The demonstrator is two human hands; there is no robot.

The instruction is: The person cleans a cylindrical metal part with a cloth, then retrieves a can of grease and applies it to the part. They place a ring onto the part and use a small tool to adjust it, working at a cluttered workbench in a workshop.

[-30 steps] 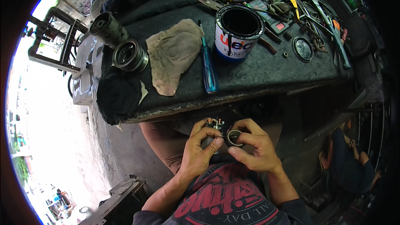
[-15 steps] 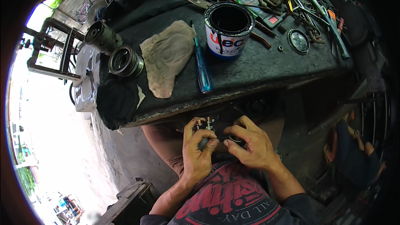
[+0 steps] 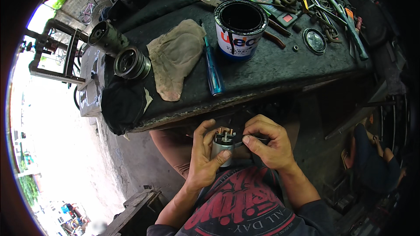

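My left hand (image 3: 204,159) grips a starter solenoid (image 3: 224,148), a silver cylinder with a black top and copper terminal studs pointing up. The thumb presses its front side while the index finger sticks up beside it. My right hand (image 3: 270,144) is closed just to the right of the solenoid, thumb against fingertips. A thin dark piece shows in that pinch, mostly covered by the fingers, and I cannot make out its kind. Both hands are in front of the bench edge, above my lap.
On the dark bench (image 3: 175,114) stand an open paint can (image 3: 238,46), a blue-handled screwdriver (image 3: 213,72), a beige rag (image 3: 175,59) and a metal pulley (image 3: 131,64). Pliers (image 3: 208,1) and several tools crowd the back right. Another person's leg (image 3: 361,146) shows at far right.
My left hand has turned and opened its grip so more of the solenoid's silver body shows. My right hand has shifted slightly right, its pinch tightening; the ring-like piece in it is now mostly hidden.
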